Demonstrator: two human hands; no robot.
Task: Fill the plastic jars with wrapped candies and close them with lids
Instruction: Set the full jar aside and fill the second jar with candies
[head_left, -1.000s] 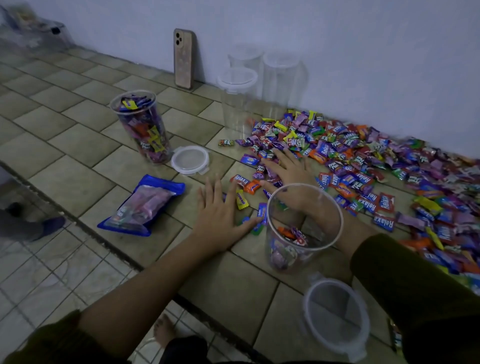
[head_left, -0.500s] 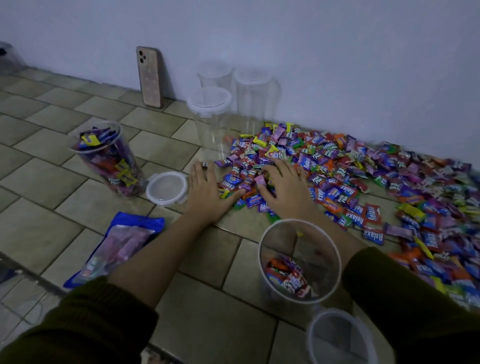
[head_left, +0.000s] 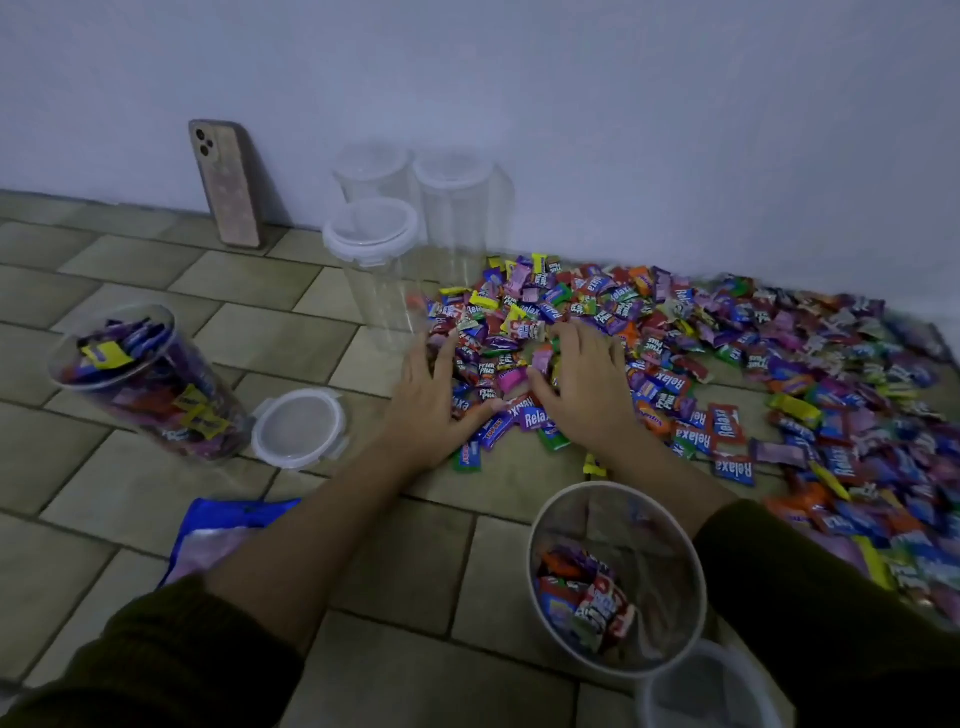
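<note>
Both hands lie palm down on the left end of the candies (head_left: 727, 364), which spread in a wide heap along the floor's (head_left: 130, 483) far edge, against the wall, and run out to the right. The left hand (head_left: 426, 410) has its fingers released and spread flat on the heap's near-left fringe. The right hand (head_left: 582, 395), just beside it, has its fingers bent down into the wrappers; whether they grasp any cannot be told. The thumbs nearly meet.

The open jar (head_left: 670, 551) stands nearer the person, under the right forearm, with a few candies at its bottom. A lid (head_left: 711, 691) lies touching or just beside its near right side.

At the floor's left stands a full jar (head_left: 156, 405), uncovered, with a second lid (head_left: 298, 428) just beside it. Three empty lidded jars (head_left: 382, 270) cluster at the far edge, touching the heap's left end. A phone (head_left: 226, 184) leans on the wall left of them. A blue bag (head_left: 218, 535) lies partly under the left forearm.

Bare tiles lie between the forearms and between the full jar and the empty ones.
</note>
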